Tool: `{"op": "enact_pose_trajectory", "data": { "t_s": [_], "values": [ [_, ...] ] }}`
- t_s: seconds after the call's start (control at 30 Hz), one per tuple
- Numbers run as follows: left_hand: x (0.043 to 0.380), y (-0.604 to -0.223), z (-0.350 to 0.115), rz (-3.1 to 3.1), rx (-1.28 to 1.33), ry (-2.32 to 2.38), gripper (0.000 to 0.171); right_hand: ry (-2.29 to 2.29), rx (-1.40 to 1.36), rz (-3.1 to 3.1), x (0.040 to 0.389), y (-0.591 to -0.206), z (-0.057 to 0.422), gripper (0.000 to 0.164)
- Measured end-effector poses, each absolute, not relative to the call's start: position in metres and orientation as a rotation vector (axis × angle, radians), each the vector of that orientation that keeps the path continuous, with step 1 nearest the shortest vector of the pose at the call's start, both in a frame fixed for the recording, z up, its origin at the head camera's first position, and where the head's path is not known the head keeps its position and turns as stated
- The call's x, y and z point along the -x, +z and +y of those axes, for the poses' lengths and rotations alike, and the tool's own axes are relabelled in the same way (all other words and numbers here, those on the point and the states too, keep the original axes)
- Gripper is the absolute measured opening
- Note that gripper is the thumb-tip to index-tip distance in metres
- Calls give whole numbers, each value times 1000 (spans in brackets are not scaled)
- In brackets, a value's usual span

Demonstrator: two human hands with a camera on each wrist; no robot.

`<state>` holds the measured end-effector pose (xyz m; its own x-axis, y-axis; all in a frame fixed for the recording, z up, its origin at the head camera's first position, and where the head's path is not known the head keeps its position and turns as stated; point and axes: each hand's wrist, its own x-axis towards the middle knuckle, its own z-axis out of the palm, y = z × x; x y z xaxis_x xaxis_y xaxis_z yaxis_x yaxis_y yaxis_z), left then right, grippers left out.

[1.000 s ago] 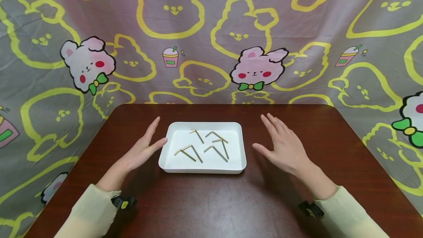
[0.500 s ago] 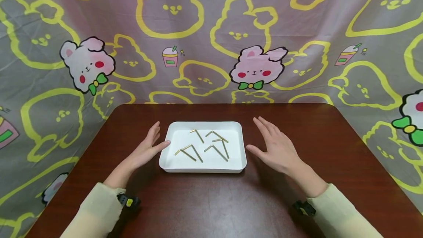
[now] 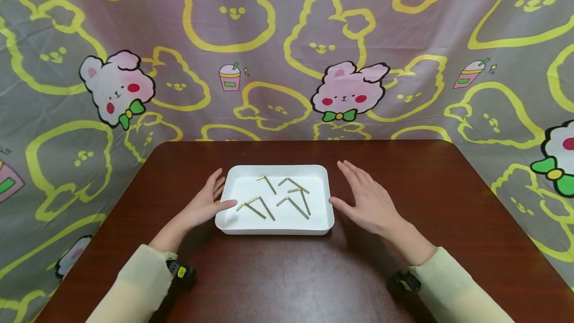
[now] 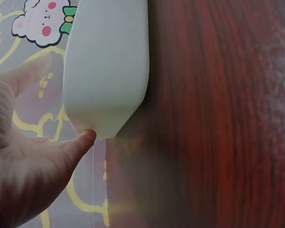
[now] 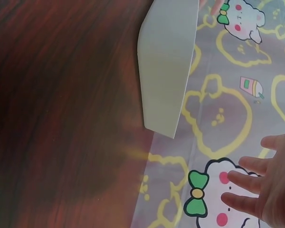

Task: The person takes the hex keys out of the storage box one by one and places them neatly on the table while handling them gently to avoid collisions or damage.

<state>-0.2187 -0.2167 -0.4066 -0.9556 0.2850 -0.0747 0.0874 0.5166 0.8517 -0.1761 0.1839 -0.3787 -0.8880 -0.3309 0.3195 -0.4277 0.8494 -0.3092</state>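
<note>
A shallow white tray lies on the table, holding several brass-coloured L-shaped hex keys. Some of the keys overlap one another. At the tray's left end is my left hand, its thumb over the rim and its fingers outside; whether it touches is unclear. My right hand is beside the right end with fingers extended and its thumb tip close to the rim. In the left wrist view, a fingertip of the left hand overlaps the tray's corner. The right wrist view has the right hand apart from the tray wall.
The dark reddish-brown table extends around the tray on every side. Behind it and along both sides hangs a grey cloth with yellow outlines and cartoon rabbits. Both wrists carry black straps over pale sleeves.
Both hands have come inward toward the tray. The left thumb has passed over the left rim, and the right thumb has come up to the right rim. Tray and hex keys stay put.
</note>
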Motion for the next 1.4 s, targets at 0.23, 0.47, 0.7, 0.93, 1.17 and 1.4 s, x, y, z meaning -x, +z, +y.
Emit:
{"op": "enact_pose_trajectory", "data": {
  "t_s": [0.23, 0.47, 0.7, 0.93, 1.17, 1.4],
  "values": [
    [221, -411, -216, 2551, -341, 1410, 93, 553, -572, -2788, 176, -380, 182, 85],
    [221, -414, -216, 2569, -384, 1381, 85, 563, -600, -2778, 178, -380, 179, 85],
    [221, -417, -218, 2576, -425, 1406, 73, 560, -604, -2778, 179, -379, 176, 85],
    [219, -416, -216, 2623, -393, 1378, 66, 552, -613, -2773, 180, -380, 174, 85],
    [216, -416, -213, 2642, -323, 1377, 64, 547, -612, -2777, 182, -380, 172, 86],
    [214, -419, -211, 2639, -274, 1493, 62, 560, -620, -2778, 186, -381, 169, 86]
  ]
}}
